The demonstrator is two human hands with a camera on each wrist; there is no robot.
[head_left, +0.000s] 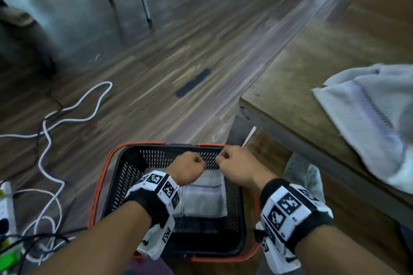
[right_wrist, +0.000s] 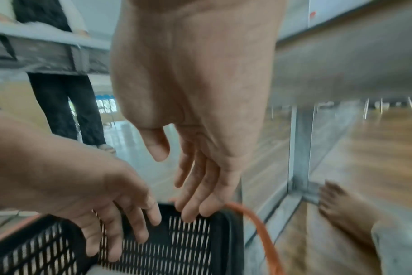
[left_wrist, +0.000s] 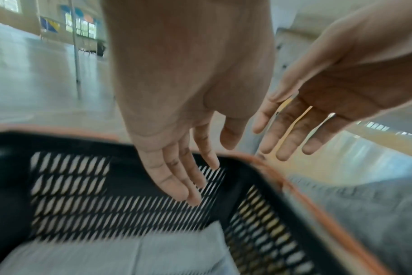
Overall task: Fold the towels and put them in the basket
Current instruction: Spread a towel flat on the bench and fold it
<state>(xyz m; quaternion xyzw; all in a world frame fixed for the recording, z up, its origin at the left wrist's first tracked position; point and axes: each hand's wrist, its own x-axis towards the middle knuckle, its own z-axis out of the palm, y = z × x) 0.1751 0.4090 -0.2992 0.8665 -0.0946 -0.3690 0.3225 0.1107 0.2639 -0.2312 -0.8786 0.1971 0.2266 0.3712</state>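
Observation:
A black mesh basket [head_left: 125,183] with orange handles stands on the floor below me. One folded grey-white towel [head_left: 201,198] lies flat in its bottom, also seen in the left wrist view [left_wrist: 129,256]. My left hand [head_left: 190,169] and right hand [head_left: 237,167] hover side by side above the towel, near the basket's far wall [left_wrist: 106,204]. In the wrist views the fingers of the left hand [left_wrist: 176,176] and the right hand [right_wrist: 195,195] hang down relaxed and hold nothing. A second, unfolded towel [head_left: 368,118] lies crumpled on the table at the right.
The wooden table [head_left: 312,69] stands right of the basket, its metal leg [right_wrist: 299,148] close by my bare foot [right_wrist: 341,208]. White and black cables [head_left: 67,118] and a power strip [head_left: 6,207] lie on the floor to the left. Another person's legs [right_wrist: 66,102] stand beyond.

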